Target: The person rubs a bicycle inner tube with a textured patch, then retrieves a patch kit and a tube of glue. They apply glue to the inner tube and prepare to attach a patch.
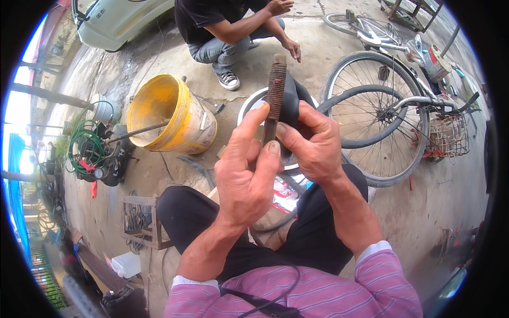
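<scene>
My left hand (pixel 249 169) is closed on a rusty dark rod (pixel 276 85) with a ridged upper section and a plain lower shaft, held upright in front of me. My right hand (pixel 313 143) grips a black rubber inner tube (pixel 290 98) just behind the rod, its thumb beside or against the rod's shaft. The tube appears to loop toward the bicycle wheel (pixel 384 79) on the right. Behind my hands sits a round white basin (pixel 247 109), mostly hidden.
A co-worker (pixel 222 32) squats ahead. A yellow bucket (pixel 199 130) and compressor with green hose (pixel 85 148) stand left, near a wooden crate (pixel 154 217). A bicycle with wire basket (pixel 448 135) lies right, another bicycle (pixel 339 21) behind. A white car (pixel 116 18) is top left.
</scene>
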Demonstrator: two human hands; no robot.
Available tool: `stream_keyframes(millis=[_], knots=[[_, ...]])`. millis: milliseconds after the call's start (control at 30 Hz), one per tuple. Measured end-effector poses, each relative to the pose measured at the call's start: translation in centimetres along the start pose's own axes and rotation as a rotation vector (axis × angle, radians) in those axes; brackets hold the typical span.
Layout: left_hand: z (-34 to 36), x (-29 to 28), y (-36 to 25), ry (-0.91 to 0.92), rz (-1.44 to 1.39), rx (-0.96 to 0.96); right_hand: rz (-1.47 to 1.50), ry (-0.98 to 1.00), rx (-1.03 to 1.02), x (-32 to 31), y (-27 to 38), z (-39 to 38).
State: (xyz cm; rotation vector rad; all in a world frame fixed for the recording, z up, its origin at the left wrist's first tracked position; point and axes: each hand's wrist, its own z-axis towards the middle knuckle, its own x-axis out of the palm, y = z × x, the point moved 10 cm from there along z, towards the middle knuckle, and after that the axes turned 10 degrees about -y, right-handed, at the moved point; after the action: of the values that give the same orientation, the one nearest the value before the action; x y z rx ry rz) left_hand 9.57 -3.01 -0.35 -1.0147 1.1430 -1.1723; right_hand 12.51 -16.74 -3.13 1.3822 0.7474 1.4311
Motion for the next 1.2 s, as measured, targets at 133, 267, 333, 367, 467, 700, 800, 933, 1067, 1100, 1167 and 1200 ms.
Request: stream_keyframes(millis=[133, 267, 333, 367, 467, 700, 800, 933, 1067, 1100, 1167, 1200], knots=[[0.4, 0.1, -2.0, -0.024, -0.090, -0.006, 0.033, -0.024, 0.017, -0.5, 0.1, 0.2], [-3.3, -0.7, -0.2, 0.017, -0.040, 0.043, 0.053, -0.059, 0.059, -1.1, -0.3, 0.4], [-3.3, -0.5, 1.0, 0.013, 0.033, 0.019, -0.025, -0.029, 0.053, -0.9, -0.5, 0.3], [-2.6, -0.5, 1.4, 0.018, 0.067, 0.011, -0.064, -0.014, 0.049, -0.9, -0.6, 0.2], [0.3, 0.0, -0.8, -0.015, 0.014, -0.043, -0.031, 0.008, 0.047, 0.2, -0.5, 0.0], [-3.2, -1.1, -0.3, 0.007, 0.072, 0.037, -0.012, -0.037, 0.049, -0.9, 0.0, 0.2], [-3.3, -0.4, 1.1, -0.020, 0.004, -0.019, -0.066, -0.003, 0.055, -0.7, -0.4, 0.2], [0.6, 0.3, -0.7, -0.035, -0.021, -0.044, 0.006, 0.011, -0.009, 0.1, -0.4, -0.2], [-0.2, -0.5, -1.8, -0.047, -0.064, -0.016, -0.023, -0.012, 0.072, -0.5, -0.4, -0.1], [-1.3, -0.6, -1.4, -0.034, -0.043, -0.003, -0.022, -0.019, 0.057, -0.7, -0.4, 0.1], [-3.3, -1.2, -0.2, -0.026, 0.005, 0.028, -0.032, -0.022, 0.052, -0.9, -0.4, 0.3], [-3.7, -1.0, 0.2, -0.007, 0.046, 0.039, -0.045, -0.017, 0.066, -0.7, -0.4, 0.2]])
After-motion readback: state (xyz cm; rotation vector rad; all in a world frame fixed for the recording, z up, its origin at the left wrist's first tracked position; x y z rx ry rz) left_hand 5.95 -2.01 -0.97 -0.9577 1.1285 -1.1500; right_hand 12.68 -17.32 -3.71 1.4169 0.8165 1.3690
